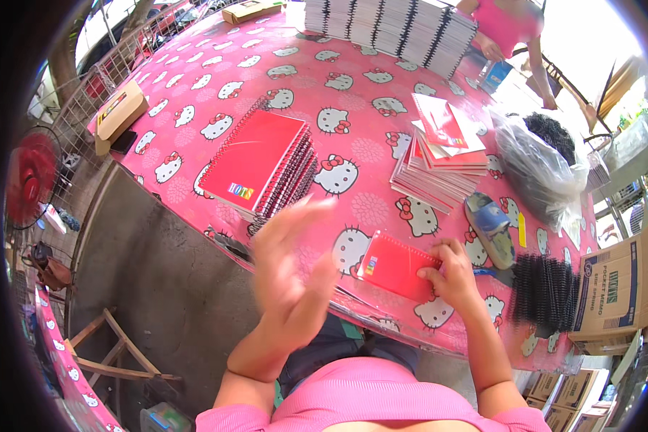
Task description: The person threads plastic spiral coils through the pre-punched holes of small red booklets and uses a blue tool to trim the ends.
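My right hand [453, 273] pinches the right end of a small red notebook [399, 268] near the table's front edge. A row of small punched holes seems to run along its far edge. My left hand [291, 266] is raised to the left of it, blurred by motion, with fingers stretched out and nothing in them. Beyond that hand stands a stack of red coil-bound notebooks [255, 158]. Farther right lies a pile of red-covered page sets [439, 162], its top pieces askew. Black binding coils [545, 291] lie in a bundle to the right of my right hand.
A worn blue slipper-shaped object [491, 229] lies near a clear plastic bag of black coils [543, 169]. Tall stacks of bound books [389, 29] stand at the back. Cardboard boxes flank the pink tablecloth [371, 133], one at right [619, 281]. Another person [507, 29] stands far right.
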`<action>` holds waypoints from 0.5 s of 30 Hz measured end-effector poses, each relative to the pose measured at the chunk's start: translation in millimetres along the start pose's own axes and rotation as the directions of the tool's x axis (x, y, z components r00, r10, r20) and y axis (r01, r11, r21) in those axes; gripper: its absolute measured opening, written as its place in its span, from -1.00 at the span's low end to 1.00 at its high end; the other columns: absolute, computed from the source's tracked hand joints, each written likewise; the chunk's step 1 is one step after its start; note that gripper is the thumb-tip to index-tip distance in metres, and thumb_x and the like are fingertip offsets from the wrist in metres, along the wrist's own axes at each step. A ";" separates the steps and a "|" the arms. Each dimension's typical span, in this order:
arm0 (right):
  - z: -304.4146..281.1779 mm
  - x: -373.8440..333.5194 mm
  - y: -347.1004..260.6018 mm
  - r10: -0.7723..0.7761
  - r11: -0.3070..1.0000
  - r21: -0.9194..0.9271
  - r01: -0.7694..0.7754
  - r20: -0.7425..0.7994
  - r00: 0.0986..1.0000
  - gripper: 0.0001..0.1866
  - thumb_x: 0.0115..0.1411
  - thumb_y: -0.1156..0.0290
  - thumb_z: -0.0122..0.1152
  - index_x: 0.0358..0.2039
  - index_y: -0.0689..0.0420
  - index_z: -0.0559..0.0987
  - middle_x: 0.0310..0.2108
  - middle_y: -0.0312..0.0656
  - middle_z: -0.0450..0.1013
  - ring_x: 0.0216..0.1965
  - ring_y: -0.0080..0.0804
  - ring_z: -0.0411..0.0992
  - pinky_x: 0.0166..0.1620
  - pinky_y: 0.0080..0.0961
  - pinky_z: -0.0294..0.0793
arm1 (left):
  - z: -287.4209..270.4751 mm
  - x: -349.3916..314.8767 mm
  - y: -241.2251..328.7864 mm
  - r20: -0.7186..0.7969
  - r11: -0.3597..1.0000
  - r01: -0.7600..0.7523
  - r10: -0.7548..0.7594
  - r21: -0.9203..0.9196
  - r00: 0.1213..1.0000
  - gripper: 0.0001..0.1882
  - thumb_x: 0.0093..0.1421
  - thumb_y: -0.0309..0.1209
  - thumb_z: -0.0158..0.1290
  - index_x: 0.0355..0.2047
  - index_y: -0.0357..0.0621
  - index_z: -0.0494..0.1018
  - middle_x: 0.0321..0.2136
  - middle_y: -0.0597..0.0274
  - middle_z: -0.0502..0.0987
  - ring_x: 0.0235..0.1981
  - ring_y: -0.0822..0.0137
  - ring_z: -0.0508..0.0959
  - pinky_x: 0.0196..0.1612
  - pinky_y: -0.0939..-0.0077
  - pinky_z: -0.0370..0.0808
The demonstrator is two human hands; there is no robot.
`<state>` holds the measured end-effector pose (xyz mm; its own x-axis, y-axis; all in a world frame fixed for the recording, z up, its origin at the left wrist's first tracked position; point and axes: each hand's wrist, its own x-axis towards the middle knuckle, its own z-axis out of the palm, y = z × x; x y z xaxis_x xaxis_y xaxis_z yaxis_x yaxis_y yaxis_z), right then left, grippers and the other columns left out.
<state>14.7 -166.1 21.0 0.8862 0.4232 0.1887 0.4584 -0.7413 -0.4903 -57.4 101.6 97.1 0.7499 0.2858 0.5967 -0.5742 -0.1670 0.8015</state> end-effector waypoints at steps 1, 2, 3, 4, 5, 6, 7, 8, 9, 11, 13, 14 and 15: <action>-1.1 2.8 -1.2 0.019 1.000 0.014 -0.018 -0.038 0.999 -0.58 -0.13 0.34 0.42 -0.25 0.21 0.50 -0.15 -0.06 0.39 -0.09 -0.02 0.32 -0.03 -0.15 0.31 | 8.6 0.8 -23.2 0.122 0.994 0.111 -0.108 -0.023 0.987 -0.40 0.18 -0.62 -0.04 0.23 -0.23 0.07 0.14 -0.01 0.30 0.12 0.20 0.37 0.19 0.30 0.26; -2.4 5.4 -5.1 -0.077 0.995 -0.066 0.068 -0.138 0.987 -0.63 -0.14 0.39 0.42 -0.35 0.21 0.46 -0.25 -0.07 0.40 -0.21 -0.02 0.35 -0.13 -0.17 0.35 | 19.8 -0.7 -33.6 0.159 0.941 0.338 -0.329 -0.031 0.931 -0.36 0.17 -0.60 0.03 0.24 -0.18 0.08 0.20 0.05 0.23 0.12 0.23 0.36 0.20 0.32 0.24; -3.3 3.8 -8.4 -0.021 1.000 -0.001 0.021 -0.132 0.991 -0.65 -0.13 0.43 0.41 -0.35 0.21 0.46 -0.28 -0.06 0.41 -0.25 -0.04 0.37 -0.17 -0.21 0.37 | 26.9 -7.4 -44.1 0.153 0.953 0.297 -0.304 0.064 0.940 -0.35 0.15 -0.62 0.03 0.24 -0.18 0.08 0.20 0.04 0.23 0.10 0.22 0.37 0.18 0.33 0.26; -3.7 -1.1 -11.5 0.034 0.998 0.064 -0.027 -0.122 0.992 -0.66 -0.13 0.46 0.41 -0.36 0.22 0.45 -0.30 -0.05 0.42 -0.29 -0.06 0.39 -0.21 -0.26 0.39 | 32.7 -18.1 -54.1 0.148 0.954 0.254 -0.278 0.159 0.949 -0.34 0.13 -0.64 0.04 0.24 -0.18 0.09 0.19 0.04 0.24 0.09 0.21 0.38 0.16 0.34 0.28; -4.5 -5.7 -13.0 0.096 0.989 0.125 -0.082 -0.112 0.989 -0.68 -0.12 0.50 0.40 -0.36 0.22 0.45 -0.33 -0.04 0.43 -0.33 -0.08 0.41 -0.26 -0.30 0.41 | 40.0 -26.6 -61.2 0.154 0.946 0.209 -0.251 0.248 0.956 -0.32 0.12 -0.66 0.05 0.24 -0.17 0.09 0.18 0.04 0.24 0.07 0.20 0.40 0.14 0.34 0.30; -8.9 -10.7 -20.4 0.118 0.951 0.297 -0.090 -0.075 0.990 -0.74 -0.06 0.62 0.35 -0.39 0.21 0.44 -0.41 -0.10 0.47 -0.42 -0.30 0.46 -0.35 -0.48 0.43 | 46.9 -36.3 -61.9 0.199 0.961 0.189 -0.229 0.200 0.953 -0.33 0.10 -0.68 0.05 0.23 -0.17 0.12 0.13 -0.02 0.27 0.04 0.14 0.40 0.11 0.34 0.32; -6.1 -13.2 -26.7 0.137 0.892 0.448 -0.056 -0.150 0.979 -0.76 -0.05 0.63 0.35 -0.40 0.21 0.43 -0.41 -0.13 0.48 -0.41 -0.37 0.47 -0.34 -0.50 0.43 | 53.3 -46.5 -61.1 0.245 0.973 0.171 -0.205 0.152 0.948 -0.33 0.08 -0.70 0.05 0.21 -0.18 0.14 0.08 -0.07 0.30 0.02 0.08 0.41 0.07 0.33 0.35; -2.3 -17.7 -34.7 0.175 0.812 0.583 -0.012 -0.223 0.959 -0.77 -0.03 0.64 0.34 -0.41 0.20 0.43 -0.41 -0.16 0.49 -0.39 -0.44 0.47 -0.33 -0.53 0.43 | 58.9 -53.6 -60.8 0.298 0.983 0.158 -0.180 0.099 0.937 -0.33 0.06 -0.72 0.05 0.20 -0.18 0.17 0.04 -0.13 0.33 0.00 0.02 0.41 0.03 0.33 0.38; 1.1 -21.8 -41.3 0.226 0.717 0.696 0.043 -0.291 0.929 -0.77 -0.01 0.66 0.33 -0.42 0.20 0.43 -0.41 -0.19 0.50 -0.38 -0.50 0.47 -0.33 -0.55 0.43 | 59.2 -57.8 -66.0 0.348 0.982 0.075 -0.132 0.172 0.928 -0.30 0.05 -0.74 0.04 0.22 -0.18 0.14 0.07 -0.12 0.30 0.01 0.00 0.41 0.03 0.30 0.38; 6.0 -17.4 -44.7 0.265 0.720 0.694 -0.002 -0.272 0.925 -0.75 0.01 0.62 0.36 -0.42 0.17 0.41 -0.41 -0.25 0.48 -0.38 -0.58 0.43 -0.32 -0.62 0.41 | 48.7 -64.7 -84.2 0.459 0.953 -0.108 -0.036 0.284 0.887 -0.24 0.05 -0.79 0.01 0.27 -0.17 0.09 0.15 -0.10 0.24 0.03 -0.03 0.40 0.03 0.24 0.39; 32.6 -17.4 -33.3 0.424 0.515 0.852 -0.089 -0.163 0.891 -0.71 0.02 0.61 0.35 -0.41 0.15 0.36 -0.48 -0.27 0.41 -0.44 -0.57 0.38 -0.35 -0.58 0.40 | 55.4 -67.7 -89.7 0.378 0.937 -0.097 -0.040 0.336 0.925 -0.34 0.05 -0.77 0.01 0.20 -0.14 0.23 0.09 -0.08 0.31 -0.02 -0.04 0.41 0.06 0.20 0.34; 38.7 -18.8 -28.7 0.419 0.525 0.845 -0.099 -0.156 0.894 -0.70 0.02 0.62 0.33 -0.38 0.17 0.34 -0.52 -0.26 0.37 -0.45 -0.54 0.37 -0.36 -0.51 0.38 | 61.9 -59.1 -71.6 0.304 0.896 -0.087 -0.055 0.436 0.951 -0.37 0.06 -0.74 0.03 0.17 -0.13 0.26 0.07 -0.07 0.33 -0.03 -0.03 0.42 0.10 0.14 0.29; 41.9 -19.0 -23.3 0.302 0.727 0.686 -0.038 -0.270 0.914 -0.69 0.03 0.61 0.33 -0.35 0.17 0.33 -0.49 -0.23 0.38 -0.42 -0.51 0.37 -0.35 -0.47 0.37 | 70.5 -51.7 -56.1 0.283 0.848 -0.117 -0.040 0.516 0.958 -0.42 0.06 -0.69 0.05 0.13 -0.11 0.30 0.03 -0.04 0.37 -0.06 -0.01 0.43 0.14 0.05 0.19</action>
<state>-15.7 -135.1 -6.8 0.9669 0.0219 0.2541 0.2533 -0.1978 -0.9469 -40.8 29.6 24.0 0.8346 0.0131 0.5506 -0.4054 -0.6622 0.6302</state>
